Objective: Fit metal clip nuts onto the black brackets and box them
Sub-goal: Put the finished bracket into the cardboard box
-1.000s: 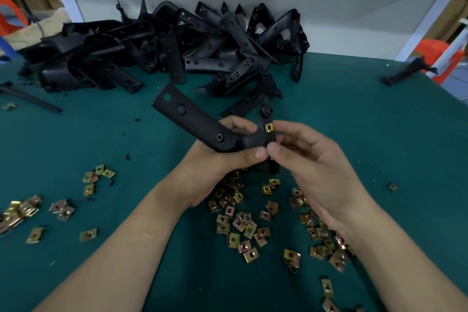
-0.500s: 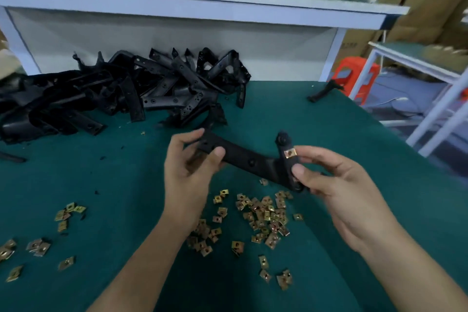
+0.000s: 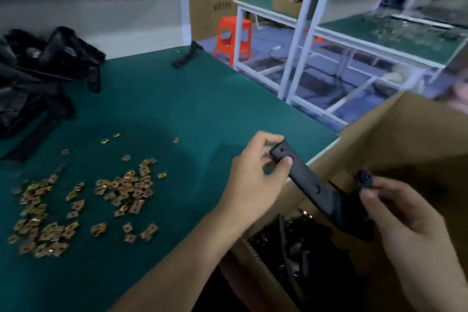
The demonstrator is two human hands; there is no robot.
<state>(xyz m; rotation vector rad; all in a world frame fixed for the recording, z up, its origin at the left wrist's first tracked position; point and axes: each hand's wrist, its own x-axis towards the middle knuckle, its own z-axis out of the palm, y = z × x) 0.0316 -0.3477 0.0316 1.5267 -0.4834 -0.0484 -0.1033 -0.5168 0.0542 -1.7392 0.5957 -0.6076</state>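
Black bracket (image 3: 307,181), held above cardboard box (image 3: 405,139)

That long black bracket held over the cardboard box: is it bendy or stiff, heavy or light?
Probably stiff: the long black bracket bridges the left hand and right hand without sagging. Likely light: fingertips alone pinch it. Its matte surface looks grippy.

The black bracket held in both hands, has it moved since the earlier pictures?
Yes. The bracket was above the loose clip nuts on the table; now it is to their right, past the table edge, over the open cardboard box.
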